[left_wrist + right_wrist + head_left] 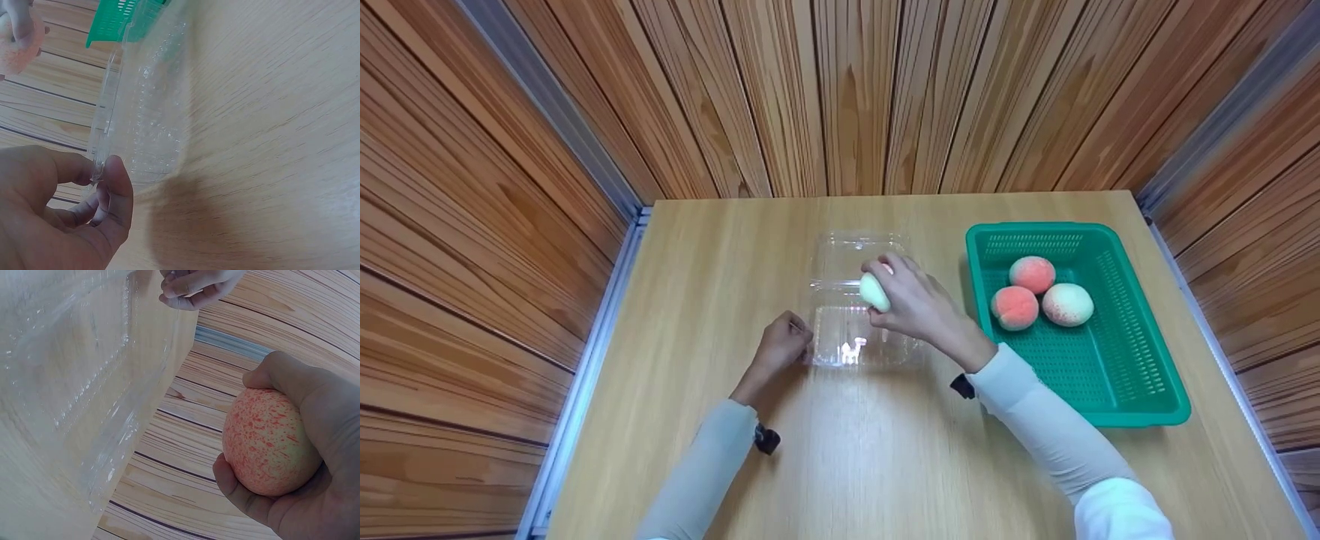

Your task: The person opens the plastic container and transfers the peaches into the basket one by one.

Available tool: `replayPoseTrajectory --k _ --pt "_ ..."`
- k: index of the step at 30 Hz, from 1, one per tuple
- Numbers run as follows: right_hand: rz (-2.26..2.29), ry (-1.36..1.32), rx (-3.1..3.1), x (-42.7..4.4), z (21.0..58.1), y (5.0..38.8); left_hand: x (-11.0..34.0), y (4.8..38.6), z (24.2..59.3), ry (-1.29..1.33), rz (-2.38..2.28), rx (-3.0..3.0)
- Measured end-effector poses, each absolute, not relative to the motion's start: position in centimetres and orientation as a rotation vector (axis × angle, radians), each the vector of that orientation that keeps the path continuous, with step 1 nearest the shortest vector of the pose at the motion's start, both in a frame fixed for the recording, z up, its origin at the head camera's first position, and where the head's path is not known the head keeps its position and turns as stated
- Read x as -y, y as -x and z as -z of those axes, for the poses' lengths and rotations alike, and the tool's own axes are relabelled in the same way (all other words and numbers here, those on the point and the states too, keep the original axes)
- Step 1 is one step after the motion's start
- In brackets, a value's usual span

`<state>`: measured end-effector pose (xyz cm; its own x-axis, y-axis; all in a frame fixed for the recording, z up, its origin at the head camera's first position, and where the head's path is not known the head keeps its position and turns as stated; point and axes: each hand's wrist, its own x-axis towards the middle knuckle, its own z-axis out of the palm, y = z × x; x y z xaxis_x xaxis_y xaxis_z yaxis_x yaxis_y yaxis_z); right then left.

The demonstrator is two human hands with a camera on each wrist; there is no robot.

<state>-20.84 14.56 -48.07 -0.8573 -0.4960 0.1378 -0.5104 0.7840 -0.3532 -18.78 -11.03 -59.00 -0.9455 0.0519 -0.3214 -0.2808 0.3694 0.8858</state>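
A clear plastic clamshell container [829, 337] lies unfolded on the table, its two halves one behind the other. With thumb and fingers my left hand [784, 341] pinches the rim at the near half's left side; the left wrist view shows this pinch on the container edge [115, 84]. My right hand [919, 300] grips a peach [874, 292] above the container, apart from it. In the right wrist view the peach [270, 444] is pale yellow with red speckles, and the fingers curl round it.
To the right stands a green plastic basket [1140, 337] with perforated sides. Inside lie two pinkish-red peaches [1033, 274] and a paler peach [1068, 304]. Wooden plank walls [855, 97] enclose the table [712, 262] at the back and both sides.
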Motion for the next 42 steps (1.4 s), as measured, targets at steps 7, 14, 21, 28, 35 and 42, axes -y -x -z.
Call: replayPoseTrajectory --k 7,14,21,28,35,42 --pt "-0.608 -0.813 2.93 -15.1 47.9 20.9 11.1 18.7 59.0 0.204 -1.615 -2.342" --pt "-0.625 -0.793 2.947 -15.7 47.9 20.9 11.1 18.7 58.8 0.201 -1.611 -2.323" --pt "-0.609 -0.79 2.906 -16.6 47.7 21.0 11.3 18.8 58.8 0.136 -1.585 -2.379" --pt "-0.599 -0.765 2.896 -17.5 47.7 21.0 11.2 18.8 58.9 0.153 -1.537 -2.389" --pt "-0.615 -0.726 2.926 -18.3 47.5 21.1 11.2 18.8 59.1 0.158 -1.562 -2.37" --pt "-0.588 -0.696 2.921 -19.1 47.4 21.3 11.3 18.8 59.0 0.14 -1.574 -2.375"
